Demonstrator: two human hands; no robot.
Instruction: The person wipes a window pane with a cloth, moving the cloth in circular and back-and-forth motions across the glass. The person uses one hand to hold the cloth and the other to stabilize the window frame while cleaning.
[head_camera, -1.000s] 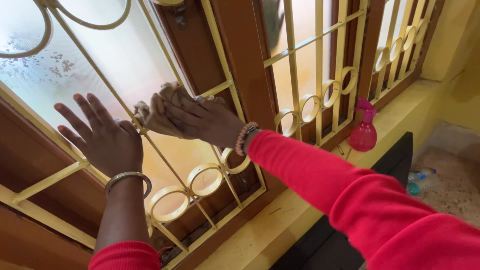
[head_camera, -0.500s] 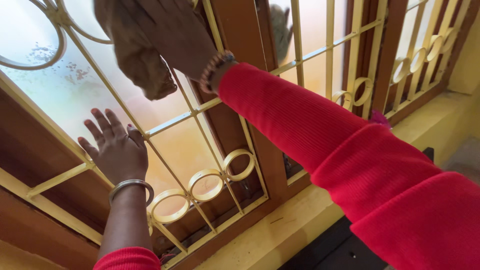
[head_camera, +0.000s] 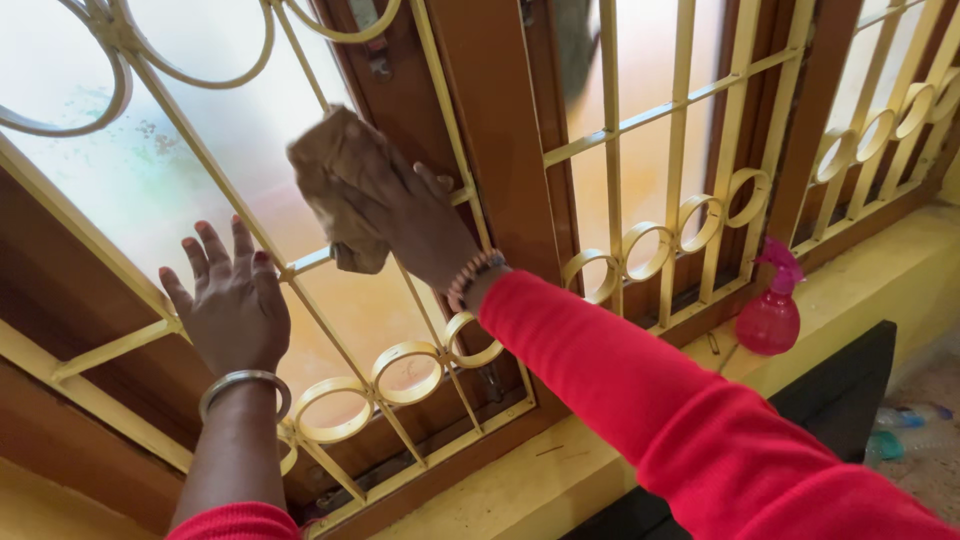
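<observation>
Honestly only partway: right hand clutches a brown cloth against the frosted pane behind the yellow grille, left hand splayed flat, specks still up in the pane's left corner.

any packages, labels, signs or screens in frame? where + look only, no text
No signs or screens, and no label clear enough to tell. Containers only:
Spray bottle: on the yellow sill at right, below the grille; translucent pink, round body, pink trigger head.
Plastic bottles: on the floor at far lower right, lying down; clear with blue-green parts, blurred.
</observation>
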